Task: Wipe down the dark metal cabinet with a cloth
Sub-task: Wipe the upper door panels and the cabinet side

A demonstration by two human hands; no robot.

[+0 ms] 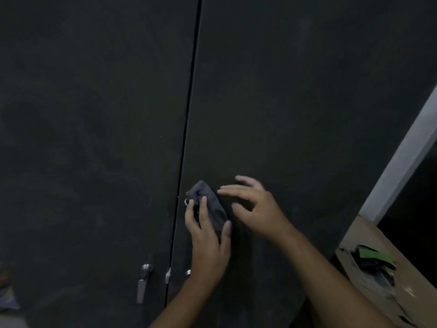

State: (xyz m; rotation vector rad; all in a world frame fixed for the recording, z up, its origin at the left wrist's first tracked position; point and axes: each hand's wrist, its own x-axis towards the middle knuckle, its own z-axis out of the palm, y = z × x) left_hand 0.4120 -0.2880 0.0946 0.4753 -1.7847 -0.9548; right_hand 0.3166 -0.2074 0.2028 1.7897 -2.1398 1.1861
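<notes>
– Cabinets?
– One dark metal cabinet (260,55), two doors: left door (94,138), right door (295,126).
– Cloths?
– One grey cloth (210,204).
– Hands?
– Two: left hand (208,247), right hand (257,209).
– Shiny fittings low on the doors?
– Three: one lever handle (143,282), one small latch piece (168,275) by the seam, one knob (188,272), half hidden.
– Pale strips beside the cabinet?
– One pale strip (402,150).
– Boxes?
– One cardboard box (364,233), far right. Contents too jumbled to count.

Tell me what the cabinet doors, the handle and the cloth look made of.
Cabinet doors: flat dark sheet, matte, faintly smudged, probably painted metal.
Handle: bright silvery glint, likely polished or plated metal.
Cloth: dark grey, soft crumpled folds, some fabric; weave too blurred to tell.
</notes>
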